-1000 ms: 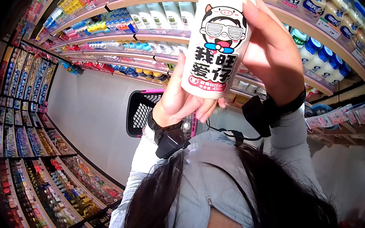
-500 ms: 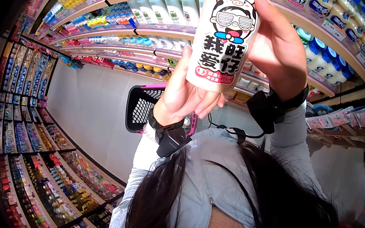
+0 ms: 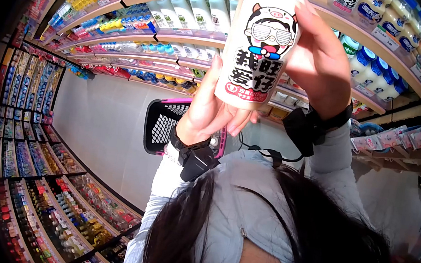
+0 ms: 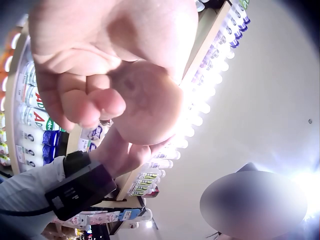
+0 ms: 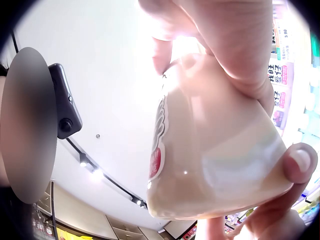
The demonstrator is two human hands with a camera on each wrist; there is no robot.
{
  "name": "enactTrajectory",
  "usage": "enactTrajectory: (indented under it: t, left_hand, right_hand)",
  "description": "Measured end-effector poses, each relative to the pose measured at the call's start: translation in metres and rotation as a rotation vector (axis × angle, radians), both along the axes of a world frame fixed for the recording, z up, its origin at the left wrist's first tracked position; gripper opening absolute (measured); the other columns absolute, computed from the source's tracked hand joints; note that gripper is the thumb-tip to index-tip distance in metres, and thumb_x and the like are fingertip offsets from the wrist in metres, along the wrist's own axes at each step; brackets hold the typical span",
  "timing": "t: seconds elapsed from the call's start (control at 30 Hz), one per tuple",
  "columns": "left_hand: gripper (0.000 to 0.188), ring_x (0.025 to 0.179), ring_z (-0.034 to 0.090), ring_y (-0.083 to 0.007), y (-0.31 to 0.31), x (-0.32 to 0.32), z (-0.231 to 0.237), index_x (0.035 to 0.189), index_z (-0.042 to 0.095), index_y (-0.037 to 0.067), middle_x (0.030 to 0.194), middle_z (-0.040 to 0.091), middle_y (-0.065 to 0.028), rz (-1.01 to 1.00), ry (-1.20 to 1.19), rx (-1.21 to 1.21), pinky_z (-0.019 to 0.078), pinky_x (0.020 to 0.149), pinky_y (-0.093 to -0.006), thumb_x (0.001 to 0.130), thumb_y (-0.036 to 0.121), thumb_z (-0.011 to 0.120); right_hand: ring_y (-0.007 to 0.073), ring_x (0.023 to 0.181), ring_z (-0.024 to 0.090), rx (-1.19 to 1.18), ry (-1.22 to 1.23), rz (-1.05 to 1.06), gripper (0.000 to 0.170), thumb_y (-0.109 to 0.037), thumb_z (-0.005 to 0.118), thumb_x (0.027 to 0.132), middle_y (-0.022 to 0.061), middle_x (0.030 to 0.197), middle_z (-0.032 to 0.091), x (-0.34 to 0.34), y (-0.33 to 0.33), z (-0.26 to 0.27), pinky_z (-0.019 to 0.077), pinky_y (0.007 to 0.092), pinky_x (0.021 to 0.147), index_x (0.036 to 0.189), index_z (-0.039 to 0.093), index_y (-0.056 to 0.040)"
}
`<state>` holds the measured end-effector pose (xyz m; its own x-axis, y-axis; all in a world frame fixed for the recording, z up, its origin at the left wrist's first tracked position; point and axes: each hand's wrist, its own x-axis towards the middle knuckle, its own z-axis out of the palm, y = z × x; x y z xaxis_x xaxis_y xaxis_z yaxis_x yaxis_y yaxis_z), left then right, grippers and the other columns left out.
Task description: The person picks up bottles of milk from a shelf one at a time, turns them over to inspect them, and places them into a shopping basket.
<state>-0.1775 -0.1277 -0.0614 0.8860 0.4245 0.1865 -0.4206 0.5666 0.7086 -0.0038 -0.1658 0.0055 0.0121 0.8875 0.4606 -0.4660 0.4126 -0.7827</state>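
A white plastic milk drink bottle (image 3: 260,45), with a cartoon face and bold black characters on its label, is held up in both hands. My right hand (image 3: 322,58) grips its upper right side, the thumb lying along the front edge. Lower down, my left hand (image 3: 205,107) holds it near the base, with the thumb up the left side and several fingers bent beneath and behind. The left wrist view looks up at the round bottle base (image 4: 150,107). In the right wrist view, the bottle's pale, glossy side (image 5: 220,140) shows, with a left fingertip pressing close to the bottom edge.
Curved shelves of bottled drinks (image 3: 188,13) stand in front, with blue-capped bottles (image 3: 375,70) on the right. A black shopping basket with a pink rim (image 3: 158,104) is below, beyond the left wrist. More stocked shelves (image 3: 28,156) run along the left over a grey floor (image 3: 101,118).
The bottle has shifted slightly right since a second ago, and its label has tilted a little. Both hands have moved with it and keep their hold.
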Motion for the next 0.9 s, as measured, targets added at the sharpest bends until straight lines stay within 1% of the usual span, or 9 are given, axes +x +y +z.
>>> enactTrajectory:
  t: [0.03, 0.17, 0.23, 0.3, 0.4, 0.57, 0.7, 0.83, 0.9]
  left_hand:
    - [0.073, 0.036, 0.048, -0.0215, 0.002, -0.001, -0.002, 0.115, 0.044, -0.004, 0.069, 0.059, -0.0159, 0.024, 0.034, -0.010, 0.0495, 0.055, -0.0338, 0.091, 0.058, 0.013]
    - [0.070, 0.046, 0.056, -0.0277, -0.002, -0.001, -0.004, 0.116, 0.045, -0.002, 0.076, 0.060, -0.0182, 0.154, 0.150, -0.092, 0.0508, 0.054, -0.0362, 0.091, 0.057, 0.017]
    - [0.068, 0.047, 0.056, -0.0276, -0.003, 0.000, -0.004, 0.117, 0.045, -0.001, 0.078, 0.061, -0.0177, 0.216, 0.196, -0.106, 0.0509, 0.053, -0.0362, 0.091, 0.056, 0.017]
    - [0.065, 0.057, 0.060, -0.0280, 0.011, -0.007, -0.020, 0.119, 0.044, 0.001, 0.087, 0.061, -0.0159, 0.070, 0.118, 0.021, 0.0516, 0.056, -0.0370, 0.092, 0.054, 0.020]
    - [0.056, 0.066, 0.061, -0.0267, 0.004, -0.012, -0.018, 0.107, 0.050, -0.003, 0.087, 0.061, -0.0147, 0.280, 0.378, -0.087, 0.0507, 0.065, -0.0360, 0.092, 0.046, 0.027]
    - [0.032, 0.093, 0.055, -0.0123, 0.037, -0.044, -0.055, 0.116, 0.048, 0.002, 0.099, 0.058, -0.0074, 0.664, 0.721, 0.510, 0.0446, 0.080, -0.0253, 0.093, 0.023, 0.046]
    - [0.024, 0.073, 0.047, -0.0064, 0.031, -0.041, -0.008, 0.106, 0.051, 0.003, 0.080, 0.051, 0.0017, 1.002, 0.674, 0.746, 0.0395, 0.062, -0.0205, 0.086, 0.014, 0.058]
    - [0.032, 0.056, 0.037, -0.0068, 0.022, -0.035, 0.031, 0.100, 0.050, 0.003, 0.063, 0.038, 0.0016, 1.025, 0.851, 1.137, 0.0289, 0.049, -0.0214, 0.076, 0.016, 0.067]
    - [0.041, 0.053, 0.051, -0.0179, 0.024, -0.033, 0.026, 0.094, 0.053, 0.005, 0.061, 0.051, -0.0069, 0.970, 0.926, 1.165, 0.0398, 0.049, -0.0287, 0.069, 0.030, 0.074]
  right_hand:
    - [0.0173, 0.105, 0.051, -0.103, 0.247, 0.154, 0.041, -0.015, 0.043, 0.092, 0.0107, 0.117, 0.050, -0.004, 0.001, 0.000, 0.0420, 0.0294, 0.088, 0.128, 0.036, 0.0028]
    - [0.0190, 0.104, 0.052, -0.061, -0.024, 0.074, 0.043, -0.018, 0.055, 0.088, 0.0110, 0.111, 0.053, -0.002, 0.000, 0.002, 0.0429, 0.0336, 0.089, 0.124, 0.040, 0.0000]
    - [0.0185, 0.103, 0.053, -0.094, 0.040, 0.118, 0.046, -0.021, 0.057, 0.086, 0.0104, 0.111, 0.053, -0.004, 0.005, -0.007, 0.0429, 0.0329, 0.088, 0.123, 0.040, -0.0002]
    - [0.0181, 0.101, 0.053, -0.183, 0.149, 0.225, 0.047, -0.021, 0.058, 0.085, 0.0101, 0.110, 0.053, -0.004, 0.015, -0.013, 0.0431, 0.0326, 0.088, 0.123, 0.040, -0.0001]
    - [0.0166, 0.095, 0.054, -0.205, 0.195, 0.211, 0.052, -0.018, 0.066, 0.077, 0.0087, 0.102, 0.054, -0.010, 0.023, -0.024, 0.0462, 0.0308, 0.082, 0.119, 0.043, 0.0007]
    - [0.0117, 0.097, 0.053, -0.194, -0.185, 0.023, 0.049, -0.010, 0.069, 0.074, 0.0054, 0.104, 0.057, -0.021, 0.033, -0.068, 0.0429, 0.0270, 0.085, 0.116, 0.047, 0.0014]
    - [0.0120, 0.099, 0.052, -0.213, -0.228, 0.063, 0.053, -0.010, 0.072, 0.072, 0.0044, 0.106, 0.055, -0.036, 0.037, -0.083, 0.0419, 0.0281, 0.087, 0.118, 0.046, -0.0011]
    - [0.0155, 0.104, 0.050, -0.198, -0.354, 0.058, 0.064, -0.006, 0.073, 0.068, 0.0076, 0.112, 0.051, -0.052, 0.035, -0.096, 0.0409, 0.0305, 0.090, 0.123, 0.041, -0.0015]
    - [0.0172, 0.105, 0.050, -0.177, -0.473, 0.066, 0.064, -0.006, 0.073, 0.066, 0.0093, 0.115, 0.050, -0.057, 0.035, -0.099, 0.0420, 0.0312, 0.088, 0.122, 0.043, -0.0015]
